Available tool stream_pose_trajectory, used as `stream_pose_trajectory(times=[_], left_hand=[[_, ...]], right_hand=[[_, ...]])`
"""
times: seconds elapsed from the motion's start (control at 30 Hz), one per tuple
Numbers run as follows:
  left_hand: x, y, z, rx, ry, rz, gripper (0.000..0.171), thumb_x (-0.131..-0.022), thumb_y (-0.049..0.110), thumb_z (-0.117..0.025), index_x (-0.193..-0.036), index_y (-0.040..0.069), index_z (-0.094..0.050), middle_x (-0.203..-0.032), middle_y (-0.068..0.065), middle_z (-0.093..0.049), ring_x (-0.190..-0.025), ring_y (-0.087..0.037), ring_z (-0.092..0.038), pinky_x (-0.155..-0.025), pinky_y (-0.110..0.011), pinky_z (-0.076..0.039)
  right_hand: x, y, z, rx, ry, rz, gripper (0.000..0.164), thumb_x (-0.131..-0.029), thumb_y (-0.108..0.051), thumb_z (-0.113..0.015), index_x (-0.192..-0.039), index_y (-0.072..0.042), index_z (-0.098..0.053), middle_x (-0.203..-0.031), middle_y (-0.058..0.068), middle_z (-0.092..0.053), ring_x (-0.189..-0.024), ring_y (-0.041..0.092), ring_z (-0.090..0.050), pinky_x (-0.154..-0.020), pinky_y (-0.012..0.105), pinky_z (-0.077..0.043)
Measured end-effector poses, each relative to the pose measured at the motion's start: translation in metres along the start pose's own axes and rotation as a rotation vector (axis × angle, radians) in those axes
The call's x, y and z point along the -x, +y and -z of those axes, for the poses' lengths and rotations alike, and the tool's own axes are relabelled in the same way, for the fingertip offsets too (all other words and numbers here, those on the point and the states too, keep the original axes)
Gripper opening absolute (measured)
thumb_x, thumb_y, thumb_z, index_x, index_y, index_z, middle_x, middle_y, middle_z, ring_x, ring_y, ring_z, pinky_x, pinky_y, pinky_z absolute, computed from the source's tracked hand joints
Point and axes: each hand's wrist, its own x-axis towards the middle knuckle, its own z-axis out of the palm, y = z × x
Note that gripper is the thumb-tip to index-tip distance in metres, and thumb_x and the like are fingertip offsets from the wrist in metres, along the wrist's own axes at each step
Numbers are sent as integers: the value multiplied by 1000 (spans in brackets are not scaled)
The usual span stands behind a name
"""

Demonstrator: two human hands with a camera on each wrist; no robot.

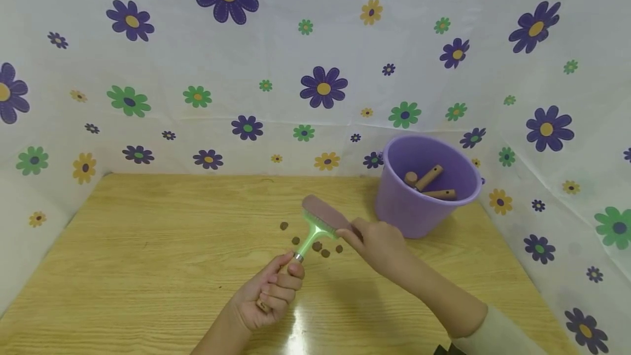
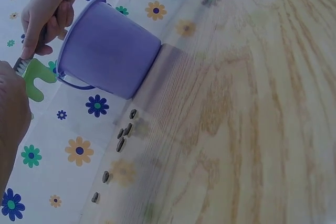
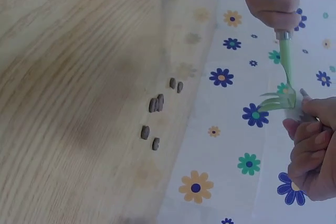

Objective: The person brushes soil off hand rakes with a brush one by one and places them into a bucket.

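My left hand (image 1: pixel 271 295) grips the wooden handle of a small green garden hand rake (image 1: pixel 309 239), held tilted up above the table. The rake's curved tines show in the right wrist view. My right hand (image 1: pixel 382 242) holds a brush (image 1: pixel 325 213) with a flat brownish back. Its bristles lie against the rake's green head, and the brush's back hides part of the tines in the head view. Beneath the two tools, several small brown lumps (image 1: pixel 317 246) lie scattered on the wooden table (image 1: pixel 172 256).
A purple bucket (image 1: pixel 409 218) stands at the table's back right, close to my right hand. Several wooden-handled tools (image 1: pixel 430 177) lean inside it. A white flower-printed sheet (image 1: pixel 276 59) hangs behind the table and along its sides.
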Motion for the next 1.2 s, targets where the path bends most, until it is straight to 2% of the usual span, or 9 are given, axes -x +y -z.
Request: stream_pose_trajectory(times=[0.1,0.23,0.4,0.47,0.57,0.7,0.93,1.07,1.2], left_hand=[[0,0,1,-1,-6,3,37,-103,36,-35,-94,8,-59,-64,13,-28,-49,4,-29,-42,-4,-28],[2,0,2,-3,-14,5,37,-103,36,-35,-94,8,-59,-63,13,-27,-49,3,-28,-42,-4,-28],[4,0,5,33,-60,26,37,-103,34,-35,-97,7,-59,-64,12,-28,-49,3,-28,-41,-5,-27],[5,0,6,38,-82,37,37,-103,34,-35,-98,7,-58,-64,12,-28,-49,3,-28,-41,-5,-27],[6,1,6,17,-108,55,37,-103,35,-34,-99,7,-58,-64,12,-28,-49,3,-27,-41,-5,-26],[8,3,6,-23,-130,63,37,-104,35,-32,-100,9,-58,-64,12,-26,-49,3,-26,-40,-5,-25],[13,5,2,-143,-90,27,38,-104,37,-31,-99,11,-58,-63,12,-27,-48,4,-27,-38,-4,-26],[14,8,1,-235,-40,18,39,-104,37,-29,-99,12,-59,-63,12,-29,-48,4,-28,-39,-3,-28],[14,13,-6,-369,65,36,42,-105,36,-26,-99,11,-59,-62,13,-35,-48,5,-32,-39,-3,-31]], right_hand=[[-4,4,3,-140,-99,-69,42,-95,-46,-50,-70,-13,-54,-55,-6,-36,-48,7,-33,-45,22,-31],[-9,12,4,-373,-212,-144,44,-96,-47,-49,-73,-12,-60,-54,-5,-32,-49,9,-28,-46,21,-28],[-14,21,0,-662,-343,-185,47,-98,-42,-47,-85,-1,-65,-49,-5,-31,-42,7,-24,-38,19,-23],[-15,23,-2,-749,-383,-200,48,-98,-40,-47,-86,3,-63,-47,-6,-28,-39,6,-20,-36,18,-18],[-16,26,-5,-816,-419,-210,47,-99,-39,-47,-85,4,-61,-46,-7,-26,-38,5,-19,-35,18,-16],[-15,32,-16,-845,-448,-236,47,-99,-39,-46,-84,4,-60,-46,-7,-25,-38,5,-18,-35,18,-16],[-8,53,-45,-725,-412,-283,52,-97,-42,-49,-86,8,-62,-47,-6,-28,-38,5,-19,-35,18,-17],[1,62,-48,-629,-346,-259,49,-97,-40,-50,-82,5,-64,-49,-5,-31,-42,7,-24,-37,18,-21],[16,69,-46,-521,-273,-234,48,-96,-42,-51,-78,0,-64,-55,-4,-35,-47,8,-27,-41,19,-24]])
